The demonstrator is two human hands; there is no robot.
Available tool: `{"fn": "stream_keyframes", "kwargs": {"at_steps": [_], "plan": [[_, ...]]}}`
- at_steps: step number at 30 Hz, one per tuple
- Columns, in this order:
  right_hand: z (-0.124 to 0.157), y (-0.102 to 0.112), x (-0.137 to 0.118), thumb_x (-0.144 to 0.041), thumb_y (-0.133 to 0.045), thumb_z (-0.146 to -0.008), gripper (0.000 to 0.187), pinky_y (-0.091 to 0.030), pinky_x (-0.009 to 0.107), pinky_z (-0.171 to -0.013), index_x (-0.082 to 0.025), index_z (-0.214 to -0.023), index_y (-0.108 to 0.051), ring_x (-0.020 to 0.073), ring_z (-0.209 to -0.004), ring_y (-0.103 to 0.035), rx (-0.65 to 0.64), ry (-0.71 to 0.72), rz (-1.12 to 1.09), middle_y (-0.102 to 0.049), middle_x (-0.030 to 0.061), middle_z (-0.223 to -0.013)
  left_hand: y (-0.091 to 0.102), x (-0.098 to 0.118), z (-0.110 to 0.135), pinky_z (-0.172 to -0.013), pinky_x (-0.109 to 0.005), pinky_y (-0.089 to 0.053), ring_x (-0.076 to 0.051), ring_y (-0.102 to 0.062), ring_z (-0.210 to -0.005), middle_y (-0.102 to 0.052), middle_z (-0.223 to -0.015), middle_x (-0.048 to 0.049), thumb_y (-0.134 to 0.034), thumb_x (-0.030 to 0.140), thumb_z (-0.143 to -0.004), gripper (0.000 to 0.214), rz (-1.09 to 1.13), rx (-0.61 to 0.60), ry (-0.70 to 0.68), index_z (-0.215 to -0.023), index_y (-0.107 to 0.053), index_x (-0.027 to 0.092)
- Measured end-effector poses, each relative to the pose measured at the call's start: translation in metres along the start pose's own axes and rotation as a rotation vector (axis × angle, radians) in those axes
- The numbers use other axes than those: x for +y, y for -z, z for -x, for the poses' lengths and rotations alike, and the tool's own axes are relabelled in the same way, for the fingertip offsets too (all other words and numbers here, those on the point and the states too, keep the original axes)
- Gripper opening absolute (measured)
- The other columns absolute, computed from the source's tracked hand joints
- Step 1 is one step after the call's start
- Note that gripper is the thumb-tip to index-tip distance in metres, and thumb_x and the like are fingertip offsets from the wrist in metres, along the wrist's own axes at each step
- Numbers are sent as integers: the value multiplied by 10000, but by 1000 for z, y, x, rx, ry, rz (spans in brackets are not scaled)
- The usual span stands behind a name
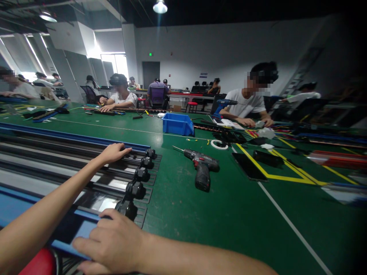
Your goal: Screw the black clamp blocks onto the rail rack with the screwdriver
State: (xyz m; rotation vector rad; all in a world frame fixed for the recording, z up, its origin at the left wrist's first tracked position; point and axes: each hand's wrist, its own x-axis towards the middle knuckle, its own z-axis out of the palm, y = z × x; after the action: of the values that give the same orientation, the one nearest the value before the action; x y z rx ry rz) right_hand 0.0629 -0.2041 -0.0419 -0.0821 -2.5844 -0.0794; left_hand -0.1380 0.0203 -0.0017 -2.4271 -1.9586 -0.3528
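A long assembly of parallel blue, black and silver rails (17, 156) lies on the table at the left, its end pointing right. Black round connectors (142, 173) line that end, with slotted dark plates under them. My left hand (116, 152) reaches across to the far blue rail (140, 146); its fingers bend over the rail, the thumb stretched along the near side. Closer to me, my right hand (111, 240) is closed around the near blue rail (83, 229) close to its end. Some fingertips of both hands are hidden.
A cordless drill (202, 164) lies right of the rails, its bit pointing left. Behind it stand a blue bin (177, 124) and a white tape roll (219, 144). A black flat panel (249, 166) lies by yellow table lines. Co-workers (246, 99) sit across the table. A red stool (40, 261) is below.
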Motion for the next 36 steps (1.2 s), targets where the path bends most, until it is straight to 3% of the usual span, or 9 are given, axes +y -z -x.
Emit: {"fn": "stream_keyframes", "kwargs": {"at_steps": [36], "plan": [[0, 4, -2, -517, -354, -1017, 396, -348, 400, -959, -187, -1109, -554, 163, -759, -582, -14, -15, -2, -664, -23, -810, 2, 2, 0, -659, -317, -396, -283, -643, -787, -688, -802, -107, -313, 753, -859, 628, 13, -8, 5, -777, -614, 208]]}}
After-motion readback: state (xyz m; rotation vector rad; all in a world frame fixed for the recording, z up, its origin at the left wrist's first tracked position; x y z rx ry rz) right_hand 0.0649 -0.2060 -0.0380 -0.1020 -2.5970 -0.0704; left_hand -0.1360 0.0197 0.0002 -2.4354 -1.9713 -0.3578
